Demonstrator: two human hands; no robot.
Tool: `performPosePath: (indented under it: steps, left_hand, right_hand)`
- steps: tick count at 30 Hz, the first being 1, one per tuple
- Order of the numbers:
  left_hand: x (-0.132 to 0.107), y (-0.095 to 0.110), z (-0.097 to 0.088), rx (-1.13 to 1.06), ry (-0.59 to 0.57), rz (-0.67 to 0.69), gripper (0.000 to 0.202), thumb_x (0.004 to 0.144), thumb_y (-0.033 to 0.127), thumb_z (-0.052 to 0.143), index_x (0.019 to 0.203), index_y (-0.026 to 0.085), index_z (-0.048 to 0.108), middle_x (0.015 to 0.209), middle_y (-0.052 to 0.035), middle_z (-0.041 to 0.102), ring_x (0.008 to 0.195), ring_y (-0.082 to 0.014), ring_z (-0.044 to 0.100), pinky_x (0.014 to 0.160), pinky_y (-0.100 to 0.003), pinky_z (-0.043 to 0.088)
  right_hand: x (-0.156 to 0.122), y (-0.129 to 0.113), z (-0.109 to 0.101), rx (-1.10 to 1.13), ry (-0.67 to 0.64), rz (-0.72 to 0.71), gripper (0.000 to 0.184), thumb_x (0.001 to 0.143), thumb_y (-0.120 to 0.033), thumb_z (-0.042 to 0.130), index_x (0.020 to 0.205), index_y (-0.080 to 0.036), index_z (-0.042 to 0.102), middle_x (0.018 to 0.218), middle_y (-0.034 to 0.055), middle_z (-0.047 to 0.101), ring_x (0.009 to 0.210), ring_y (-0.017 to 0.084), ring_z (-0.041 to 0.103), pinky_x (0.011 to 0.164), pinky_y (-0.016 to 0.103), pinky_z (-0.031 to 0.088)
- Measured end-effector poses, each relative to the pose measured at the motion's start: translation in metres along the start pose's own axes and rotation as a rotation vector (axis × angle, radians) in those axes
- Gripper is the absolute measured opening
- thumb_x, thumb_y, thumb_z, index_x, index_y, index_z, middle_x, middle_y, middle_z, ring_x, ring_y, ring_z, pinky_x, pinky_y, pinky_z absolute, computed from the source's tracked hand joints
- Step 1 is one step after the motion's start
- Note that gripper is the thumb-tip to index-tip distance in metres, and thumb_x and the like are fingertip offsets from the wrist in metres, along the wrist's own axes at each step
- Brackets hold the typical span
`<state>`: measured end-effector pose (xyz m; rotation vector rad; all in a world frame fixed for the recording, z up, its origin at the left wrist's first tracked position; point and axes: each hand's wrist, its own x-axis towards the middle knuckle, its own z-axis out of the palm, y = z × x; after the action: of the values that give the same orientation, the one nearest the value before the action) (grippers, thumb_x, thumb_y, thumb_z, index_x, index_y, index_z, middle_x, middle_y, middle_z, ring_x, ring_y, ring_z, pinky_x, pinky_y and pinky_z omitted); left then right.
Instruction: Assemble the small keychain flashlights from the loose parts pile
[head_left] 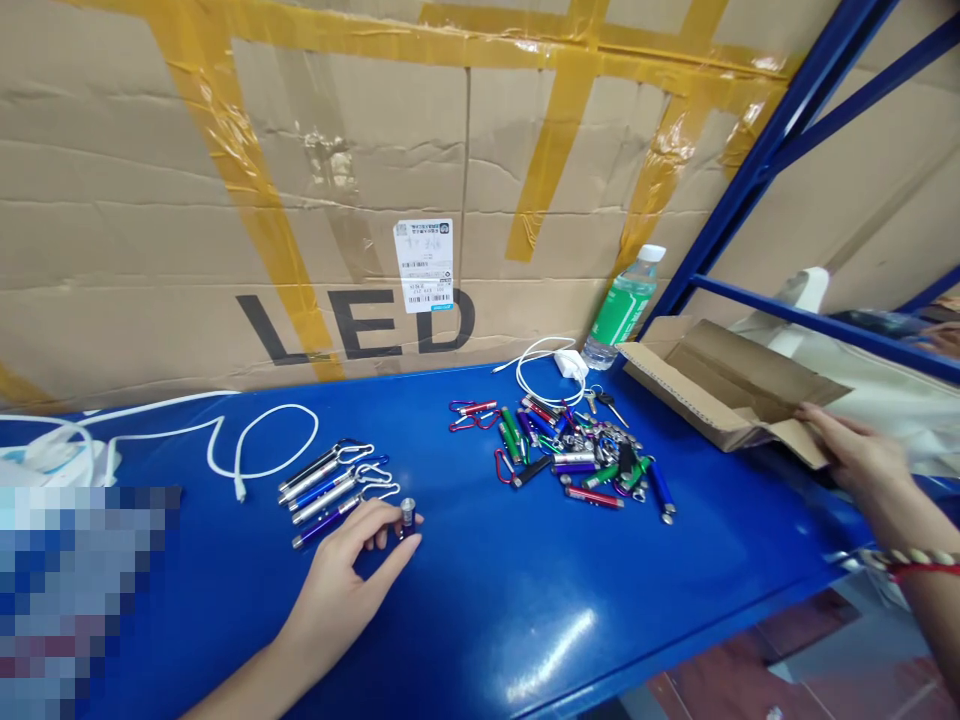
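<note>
My left hand pinches a small dark-blue mini flashlight with a silver end, held upright at the blue table. Just beyond that hand lies a neat row of flashlights with carabiners, in black, silver, blue and purple. On the right, my right hand grips the flap of an open cardboard box, with the fingers partly behind the flap. Between the hands spreads a loose pile of flashlights in red, green, blue, black and silver, many with key rings or carabiners.
A white cable with a charger and some keys lie behind the pile. A water bottle stands by the blue metal frame. Another white cable loops at left. A large taped carton walls off the back.
</note>
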<state>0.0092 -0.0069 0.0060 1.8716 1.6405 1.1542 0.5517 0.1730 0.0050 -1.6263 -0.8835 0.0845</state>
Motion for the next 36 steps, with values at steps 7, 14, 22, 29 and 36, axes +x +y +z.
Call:
performPosePath:
  steps: [7, 14, 22, 29, 36]
  left_hand:
    - [0.002, 0.0, 0.0, -0.004, -0.015, -0.008, 0.016, 0.078, 0.034, 0.059, 0.076, 0.019, 0.066, 0.071, -0.003, 0.062, 0.057, -0.0136, 0.048, 0.055, -0.022, 0.044]
    - [0.002, 0.0, 0.0, -0.002, 0.002, -0.017, 0.015, 0.077, 0.032, 0.059, 0.076, 0.019, 0.067, 0.066, -0.0016, 0.058, 0.056, -0.0134, 0.048, 0.054, -0.022, 0.044]
    - [0.005, 0.001, 0.001, -0.01, -0.039, -0.033, 0.013, 0.079, 0.03, 0.058, 0.076, 0.019, 0.064, 0.069, -0.0019, 0.06, 0.057, -0.013, 0.048, 0.055, -0.022, 0.043]
    - [0.003, 0.003, -0.002, -0.014, -0.04, -0.026, 0.012, 0.08, 0.028, 0.057, 0.077, 0.019, 0.065, 0.068, -0.0012, 0.058, 0.058, -0.0129, 0.047, 0.055, -0.022, 0.042]
    - [0.002, 0.003, -0.003, -0.026, -0.048, -0.024, 0.009, 0.08, 0.025, 0.058, 0.076, 0.019, 0.063, 0.071, -0.0014, 0.06, 0.059, -0.0129, 0.047, 0.056, -0.021, 0.041]
  right_hand:
    - [-0.008, -0.033, 0.02, -0.165, -0.069, 0.212, 0.02, 0.085, -0.027, 0.058, 0.099, -0.013, 0.061, 0.099, 0.0047, 0.062, 0.088, 0.016, 0.061, 0.077, 0.035, 0.051]
    - [-0.04, -0.063, 0.005, -0.356, 0.185, -0.102, 0.039, 0.065, -0.028, 0.071, 0.102, -0.018, 0.067, 0.121, 0.0157, 0.055, 0.124, 0.037, 0.037, 0.105, 0.053, 0.019]
    - [-0.154, -0.076, -0.007, -0.218, -1.027, -0.577, 0.066, 0.054, -0.048, 0.076, 0.117, -0.04, 0.055, 0.109, 0.0036, 0.061, 0.063, 0.021, 0.063, 0.047, 0.033, 0.056]
    - [-0.172, -0.105, 0.053, -0.27, -1.116, -0.656, 0.043, 0.078, -0.048, 0.054, 0.111, -0.022, 0.058, 0.089, 0.0066, 0.058, 0.059, 0.015, 0.06, 0.064, 0.034, 0.054]
    - [-0.123, -0.155, 0.092, -0.419, -1.27, -0.609, 0.026, 0.071, -0.033, 0.063, 0.094, -0.019, 0.067, 0.092, 0.006, 0.067, 0.07, 0.016, 0.063, 0.067, 0.028, 0.052]
